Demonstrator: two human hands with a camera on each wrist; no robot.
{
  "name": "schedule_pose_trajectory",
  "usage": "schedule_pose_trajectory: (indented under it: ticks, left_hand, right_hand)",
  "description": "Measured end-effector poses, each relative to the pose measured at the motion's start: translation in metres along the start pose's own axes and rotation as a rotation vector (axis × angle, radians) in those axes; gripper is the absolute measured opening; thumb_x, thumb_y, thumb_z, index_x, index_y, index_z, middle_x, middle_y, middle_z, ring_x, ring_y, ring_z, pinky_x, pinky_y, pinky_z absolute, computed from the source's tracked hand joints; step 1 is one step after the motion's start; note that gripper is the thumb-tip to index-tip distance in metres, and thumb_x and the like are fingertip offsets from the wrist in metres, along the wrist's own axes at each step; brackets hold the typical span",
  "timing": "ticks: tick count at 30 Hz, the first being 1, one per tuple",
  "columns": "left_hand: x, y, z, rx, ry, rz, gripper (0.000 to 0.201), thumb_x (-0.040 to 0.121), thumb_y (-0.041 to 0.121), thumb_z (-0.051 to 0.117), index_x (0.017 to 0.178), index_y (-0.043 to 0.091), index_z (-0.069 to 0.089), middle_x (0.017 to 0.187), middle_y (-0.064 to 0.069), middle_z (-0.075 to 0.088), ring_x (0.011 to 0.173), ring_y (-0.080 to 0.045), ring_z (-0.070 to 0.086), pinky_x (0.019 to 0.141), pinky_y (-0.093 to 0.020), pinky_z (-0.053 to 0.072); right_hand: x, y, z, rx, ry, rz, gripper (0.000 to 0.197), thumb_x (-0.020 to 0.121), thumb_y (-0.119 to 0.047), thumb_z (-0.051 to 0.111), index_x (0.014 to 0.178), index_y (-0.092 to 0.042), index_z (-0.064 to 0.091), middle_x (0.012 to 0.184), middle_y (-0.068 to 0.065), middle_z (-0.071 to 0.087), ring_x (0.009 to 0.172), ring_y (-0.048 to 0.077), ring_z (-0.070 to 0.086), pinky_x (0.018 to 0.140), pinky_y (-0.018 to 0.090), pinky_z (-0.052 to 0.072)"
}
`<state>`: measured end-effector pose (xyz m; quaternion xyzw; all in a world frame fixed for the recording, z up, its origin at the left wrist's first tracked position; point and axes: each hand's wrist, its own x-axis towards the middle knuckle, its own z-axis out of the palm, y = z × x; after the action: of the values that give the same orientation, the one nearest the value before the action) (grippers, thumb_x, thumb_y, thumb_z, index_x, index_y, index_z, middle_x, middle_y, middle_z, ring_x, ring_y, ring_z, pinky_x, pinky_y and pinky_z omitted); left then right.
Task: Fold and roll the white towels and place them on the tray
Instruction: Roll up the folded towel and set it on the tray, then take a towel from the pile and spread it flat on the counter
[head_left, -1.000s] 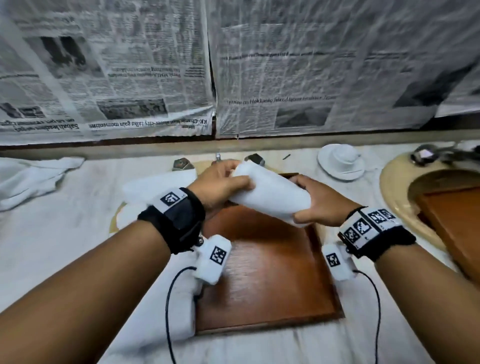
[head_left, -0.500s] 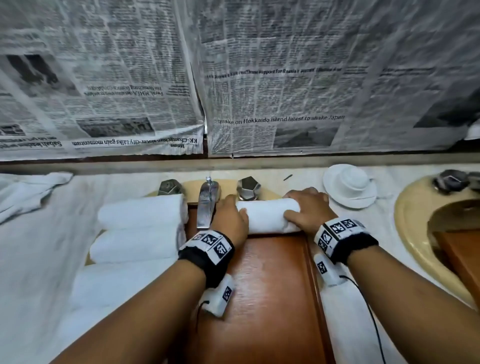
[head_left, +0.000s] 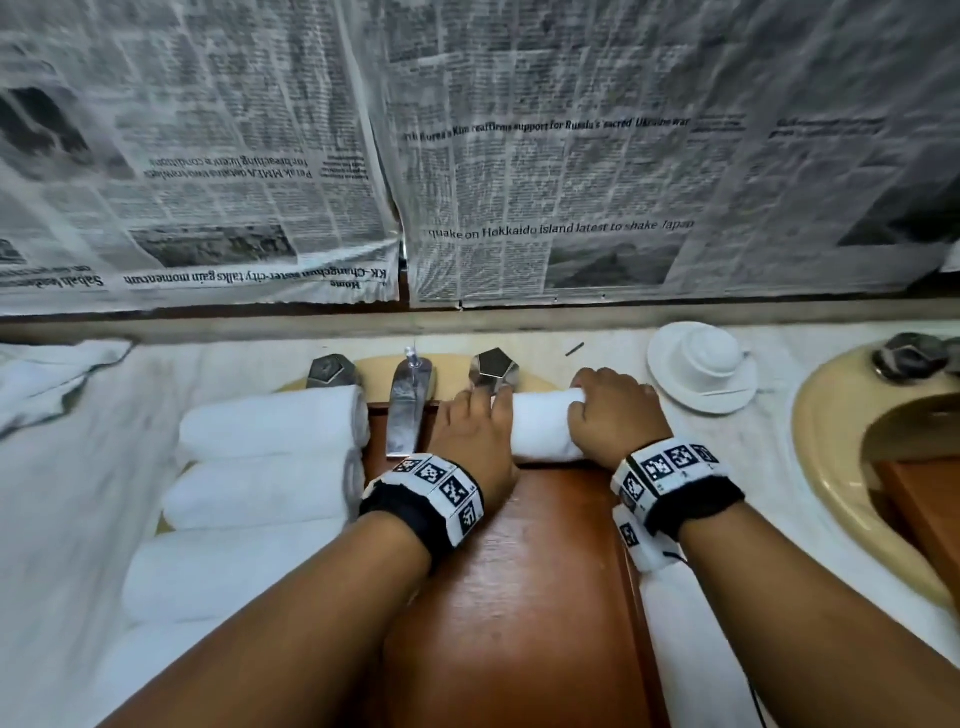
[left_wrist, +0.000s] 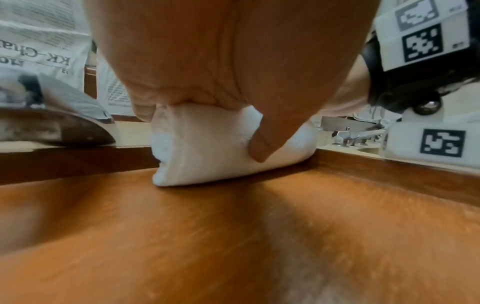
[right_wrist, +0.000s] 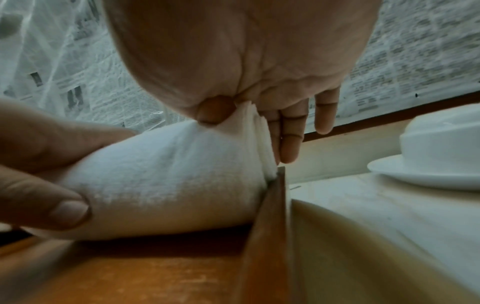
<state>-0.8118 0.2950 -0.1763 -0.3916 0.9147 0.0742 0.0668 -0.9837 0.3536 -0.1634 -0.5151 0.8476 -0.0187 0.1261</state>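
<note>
Nearest, the wooden tray (head_left: 535, 597) lies bare across its near and middle floor, both forearms reaching over it. At its far end lies one rolled towel (head_left: 545, 426), crosswise, pushed into the far right corner; the right wrist view shows its right end touching the tray's side wall. The left hand (head_left: 475, 436) has its fingers (head_left: 501, 402) draped over the roll's left end, thumb pressed into the near face, so it grips the towel. The right hand (head_left: 615, 415) clasps the right end, thumb and fingers pinching the layered edge there.

The step in hand looks like the placing: the roll is already down on the tray and is being seated and squared against the walls. The next move calls for both hands to let go gently, thumbs last, so the loose edge stays tucked and the roll does not spring open, then a reach left for more cloth.

Left of the tray, rolled towels (head_left: 270, 421) lie stacked on the counter (head_left: 779, 431). Farther off stand the tap (head_left: 410, 400), a cup and saucer (head_left: 704, 366) at far right, and newspaper (head_left: 571, 182) over the wall
</note>
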Motion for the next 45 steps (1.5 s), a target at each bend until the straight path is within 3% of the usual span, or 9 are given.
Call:
schedule_pose_trajectory:
  ticks: [3, 6, 11, 15, 19, 32, 36, 39, 45]
  left_hand:
    - [0.010, -0.010, -0.005, 0.032, -0.019, 0.071, 0.088, 0.077, 0.041, 0.060, 0.150, 0.011, 0.021, 0.137, -0.016, 0.041, 0.124, -0.035, 0.042, 0.108, -0.045, 0.033]
    - [0.009, -0.011, -0.002, 0.098, -0.032, 0.098, 0.088, 0.077, 0.044, 0.059, 0.150, 0.012, 0.021, 0.135, -0.017, 0.041, 0.119, -0.036, 0.044, 0.104, -0.045, 0.035]
    - [0.008, -0.006, 0.004, 0.185, -0.009, 0.109, 0.095, 0.078, 0.047, 0.055, 0.154, 0.015, 0.009, 0.138, -0.019, 0.036, 0.120, -0.038, 0.041, 0.108, -0.049, 0.030]
    - [0.004, -0.007, -0.001, 0.162, 0.005, 0.095, 0.097, 0.078, 0.050, 0.055, 0.154, 0.018, 0.006, 0.144, -0.018, 0.031, 0.130, -0.038, 0.034, 0.117, -0.053, 0.019]
    - [-0.005, -0.009, -0.003, 0.149, 0.021, 0.083, 0.101, 0.079, 0.052, 0.056, 0.155, 0.021, -0.001, 0.151, -0.019, 0.024, 0.138, -0.038, 0.026, 0.119, -0.055, 0.006]
    - [-0.019, -0.001, -0.016, 0.128, 0.037, 0.060, 0.100, 0.081, 0.046, 0.064, 0.155, 0.023, 0.001, 0.155, -0.018, 0.012, 0.146, -0.037, 0.009, 0.120, -0.053, 0.000]
    - [-0.028, -0.021, -0.062, -0.034, 0.129, 0.066, 0.073, 0.085, 0.050, 0.060, 0.147, 0.029, 0.030, 0.151, -0.009, 0.027, 0.141, -0.031, 0.023, 0.116, -0.047, 0.022]
    - [-0.042, -0.069, -0.104, -0.273, 0.175, 0.017, 0.044, 0.091, 0.048, 0.056, 0.129, 0.027, 0.056, 0.130, -0.003, 0.056, 0.120, -0.024, 0.051, 0.098, -0.038, 0.044]
    - [-0.125, -0.207, -0.126, -0.475, 0.259, -0.219, 0.021, 0.093, 0.036, 0.061, 0.107, 0.022, 0.069, 0.101, 0.002, 0.072, 0.086, -0.016, 0.066, 0.081, -0.029, 0.051]
  right_hand:
    - [0.008, 0.000, -0.005, -0.020, -0.069, 0.044, 0.040, 0.089, -0.034, 0.039, 0.122, -0.019, 0.055, 0.121, 0.010, 0.057, 0.112, 0.032, 0.051, 0.091, 0.040, 0.037]
    - [0.001, -0.003, 0.001, 0.036, -0.143, 0.094, 0.046, 0.089, -0.031, 0.043, 0.135, -0.025, 0.043, 0.133, 0.009, 0.042, 0.122, 0.031, 0.041, 0.098, 0.043, 0.036]
    - [-0.005, 0.000, 0.003, 0.171, -0.224, 0.146, 0.059, 0.090, -0.031, 0.043, 0.147, -0.032, 0.027, 0.143, 0.008, 0.034, 0.131, 0.030, 0.035, 0.106, 0.043, 0.036]
    - [-0.010, -0.001, -0.008, 0.157, -0.131, 0.065, 0.066, 0.089, -0.027, 0.047, 0.151, -0.032, 0.023, 0.145, 0.007, 0.029, 0.131, 0.030, 0.036, 0.106, 0.041, 0.035]
    - [-0.022, 0.001, -0.014, 0.207, -0.027, -0.045, 0.069, 0.088, -0.016, 0.050, 0.152, -0.026, 0.026, 0.144, 0.010, 0.029, 0.129, 0.032, 0.036, 0.109, 0.041, 0.034]
    - [-0.040, 0.007, -0.037, 0.207, 0.013, -0.122, 0.061, 0.084, -0.022, 0.059, 0.143, -0.025, 0.042, 0.139, 0.003, 0.033, 0.128, 0.027, 0.036, 0.110, 0.043, 0.031]
    - [-0.040, -0.011, -0.055, 0.305, 0.075, -0.211, 0.037, 0.087, -0.015, 0.055, 0.123, -0.024, 0.058, 0.121, -0.002, 0.051, 0.111, 0.017, 0.052, 0.101, 0.040, 0.043]
    - [-0.044, -0.037, -0.066, 0.318, 0.072, -0.275, 0.028, 0.087, -0.012, 0.053, 0.107, -0.027, 0.064, 0.105, -0.005, 0.058, 0.096, 0.015, 0.058, 0.089, 0.036, 0.049]
    - [-0.066, -0.146, -0.098, 0.276, 0.013, -0.478, 0.031, 0.092, -0.007, 0.045, 0.107, -0.023, 0.067, 0.105, -0.003, 0.065, 0.098, 0.016, 0.060, 0.087, 0.035, 0.050]
